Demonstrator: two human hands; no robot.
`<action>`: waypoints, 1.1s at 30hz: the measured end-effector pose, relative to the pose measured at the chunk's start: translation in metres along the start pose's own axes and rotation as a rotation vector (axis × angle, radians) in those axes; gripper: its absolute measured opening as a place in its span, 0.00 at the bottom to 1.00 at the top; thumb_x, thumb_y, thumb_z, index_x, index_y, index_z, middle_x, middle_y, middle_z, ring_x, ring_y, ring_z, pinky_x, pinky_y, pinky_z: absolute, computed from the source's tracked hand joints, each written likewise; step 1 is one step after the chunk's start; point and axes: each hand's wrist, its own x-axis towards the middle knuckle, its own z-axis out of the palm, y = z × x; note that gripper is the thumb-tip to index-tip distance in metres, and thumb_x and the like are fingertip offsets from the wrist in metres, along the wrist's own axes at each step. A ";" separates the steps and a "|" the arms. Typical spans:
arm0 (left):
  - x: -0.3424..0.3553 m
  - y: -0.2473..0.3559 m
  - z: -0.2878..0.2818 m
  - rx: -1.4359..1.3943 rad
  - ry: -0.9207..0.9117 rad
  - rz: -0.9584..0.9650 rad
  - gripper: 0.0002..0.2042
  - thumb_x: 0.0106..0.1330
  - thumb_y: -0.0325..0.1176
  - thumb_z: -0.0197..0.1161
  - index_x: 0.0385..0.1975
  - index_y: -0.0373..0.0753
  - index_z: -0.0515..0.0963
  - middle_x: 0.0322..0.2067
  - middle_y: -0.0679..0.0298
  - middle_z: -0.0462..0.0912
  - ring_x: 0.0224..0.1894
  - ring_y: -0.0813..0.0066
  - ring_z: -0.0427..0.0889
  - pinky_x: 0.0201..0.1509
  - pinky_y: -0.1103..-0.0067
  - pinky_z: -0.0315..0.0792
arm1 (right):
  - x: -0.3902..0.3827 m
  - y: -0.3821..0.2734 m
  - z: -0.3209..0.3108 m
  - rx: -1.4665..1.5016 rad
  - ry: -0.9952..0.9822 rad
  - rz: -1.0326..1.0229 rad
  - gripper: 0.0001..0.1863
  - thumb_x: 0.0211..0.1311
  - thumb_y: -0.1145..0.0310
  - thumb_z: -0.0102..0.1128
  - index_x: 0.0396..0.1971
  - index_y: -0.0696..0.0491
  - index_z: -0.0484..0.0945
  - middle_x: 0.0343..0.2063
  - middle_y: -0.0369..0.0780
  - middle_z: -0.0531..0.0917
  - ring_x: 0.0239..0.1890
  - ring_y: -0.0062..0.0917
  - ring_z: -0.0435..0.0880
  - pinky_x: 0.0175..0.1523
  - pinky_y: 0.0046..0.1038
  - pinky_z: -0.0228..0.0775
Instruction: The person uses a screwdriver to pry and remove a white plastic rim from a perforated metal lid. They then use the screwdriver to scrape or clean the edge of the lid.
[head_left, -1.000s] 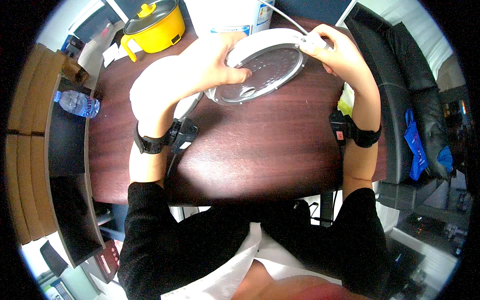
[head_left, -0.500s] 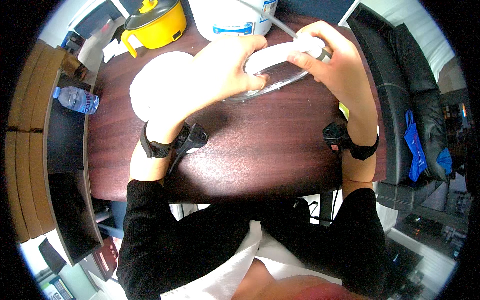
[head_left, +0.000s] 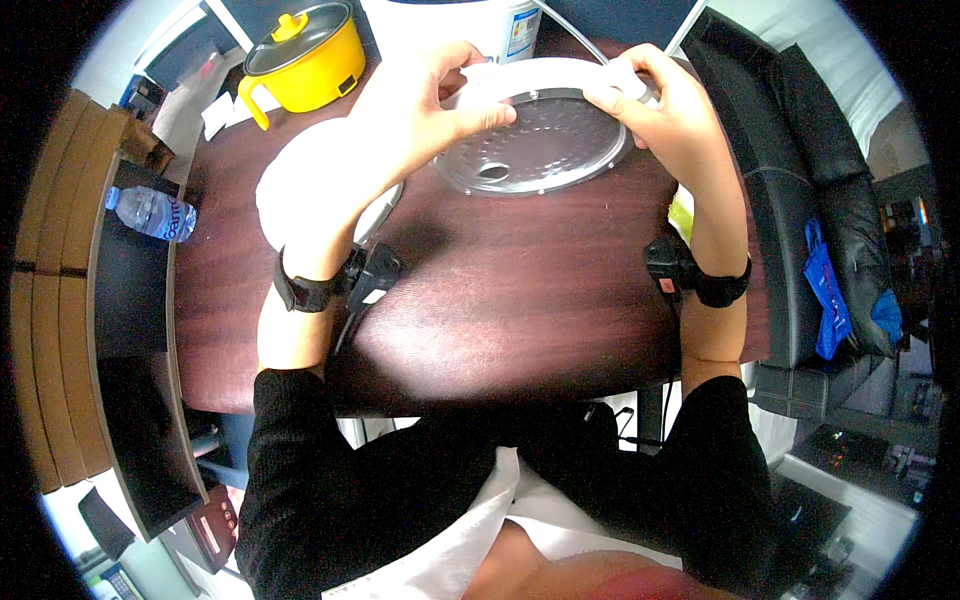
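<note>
Both my hands hold a round clear plastic lid with a white upper rim, tilted up above the far part of the table. Its face shows small raised dots and one larger hole near the lower edge. My left hand pinches its left side, thumb on the near rim. On the right edge my right hand grips with the thumb in front; its other fingers are partly behind. A round white piece lies on the table, partly behind my left forearm, with a clear edge showing beside the wrist.
Behind the lid stands a white tub with a label and a thin grey hose. A yellow electric pot sits at the far left. A water bottle lies left of the table; a yellow-green item is by my right wrist.
The lid has turned from nearly edge-on so its clear dotted face shows toward me. My left hand has shifted up and left along it; my right hand keeps its grip.
</note>
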 end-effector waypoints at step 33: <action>0.002 -0.009 0.002 0.320 0.326 0.107 0.24 0.58 0.47 0.68 0.49 0.37 0.76 0.36 0.48 0.83 0.40 0.59 0.84 0.44 0.71 0.76 | -0.033 -0.036 -0.063 -0.155 -0.313 0.067 0.10 0.56 0.73 0.61 0.36 0.58 0.75 0.27 0.39 0.80 0.30 0.21 0.78 0.37 0.22 0.68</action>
